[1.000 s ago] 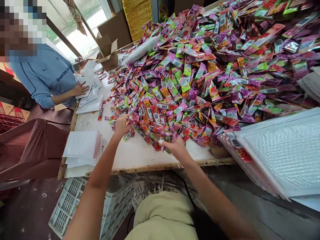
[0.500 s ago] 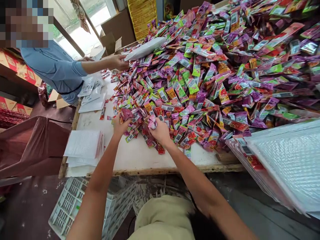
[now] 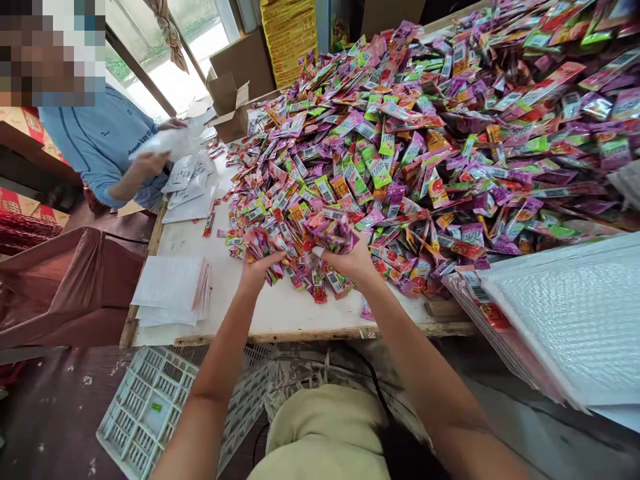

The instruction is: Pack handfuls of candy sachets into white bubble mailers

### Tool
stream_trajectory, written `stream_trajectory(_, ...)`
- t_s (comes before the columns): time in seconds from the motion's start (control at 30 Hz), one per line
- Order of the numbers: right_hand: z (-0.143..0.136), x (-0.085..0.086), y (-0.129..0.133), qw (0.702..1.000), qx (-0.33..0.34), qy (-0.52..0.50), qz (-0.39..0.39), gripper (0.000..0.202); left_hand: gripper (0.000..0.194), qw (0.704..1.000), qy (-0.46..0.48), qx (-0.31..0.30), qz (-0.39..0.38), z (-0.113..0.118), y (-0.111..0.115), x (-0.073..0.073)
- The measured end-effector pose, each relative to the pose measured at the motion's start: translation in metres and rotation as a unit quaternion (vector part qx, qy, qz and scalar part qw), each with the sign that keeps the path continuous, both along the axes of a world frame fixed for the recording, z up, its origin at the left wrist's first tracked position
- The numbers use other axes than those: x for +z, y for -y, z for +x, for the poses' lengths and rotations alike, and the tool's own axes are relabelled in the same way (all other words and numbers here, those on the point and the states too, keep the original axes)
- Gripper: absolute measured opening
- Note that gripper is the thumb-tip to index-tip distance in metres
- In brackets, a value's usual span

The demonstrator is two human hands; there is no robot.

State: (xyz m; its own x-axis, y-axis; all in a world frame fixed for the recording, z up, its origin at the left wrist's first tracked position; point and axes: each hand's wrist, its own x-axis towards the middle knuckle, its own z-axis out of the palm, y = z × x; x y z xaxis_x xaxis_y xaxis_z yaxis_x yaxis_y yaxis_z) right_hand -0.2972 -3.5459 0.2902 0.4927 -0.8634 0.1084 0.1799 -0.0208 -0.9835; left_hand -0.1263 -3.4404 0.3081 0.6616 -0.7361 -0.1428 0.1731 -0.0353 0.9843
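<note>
A large heap of small colourful snack packets (image 3: 380,153) covers much of the white table (image 3: 295,313). At the heap's front edge, my left hand (image 3: 260,265) is closed around several packets, mostly pink and purple. To its right my right hand (image 3: 354,259) grips a bigger bunch of pink and purple packets, its thumb pointing inward. The two hands are apart, with loose packets lying between and beneath them. Both palms are hidden by the packets.
White bubble mailers (image 3: 167,283) lie stacked at the table's left; a larger stack (image 3: 570,313) is at the right. Across the left corner a person in blue (image 3: 113,143) holds a white bag near filled bags (image 3: 187,180). A white crate (image 3: 150,407) stands below the table.
Both my hands have moved right and now hold larger bunches of packets. The other person has drawn the white bag back from the heap toward their body.
</note>
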Motion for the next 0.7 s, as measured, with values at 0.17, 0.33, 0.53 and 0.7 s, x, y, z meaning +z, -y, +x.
stream_trajectory(0.17,-0.009,0.003,-0.025,0.991,0.118,0.018,0.064,0.046,0.037,0.997,-0.058,-0.043,-0.004,-0.036,-0.013,-0.013)
stream_trajectory(0.33,-0.013,-0.002,-0.035,0.976,0.165,0.062,0.131,0.048,0.026,1.000,-0.014,-0.022,-0.015,-0.058,-0.017,-0.012)
stream_trajectory(0.53,-0.021,-0.020,-0.025,0.971,0.155,0.062,0.172,0.048,0.025,0.997,-0.032,-0.063,0.035,-0.058,-0.020,-0.018)
stream_trajectory(0.7,-0.013,-0.001,-0.006,0.984,0.118,0.065,0.119,0.053,0.027,1.000,-0.014,-0.025,0.007,-0.060,-0.010,-0.024)
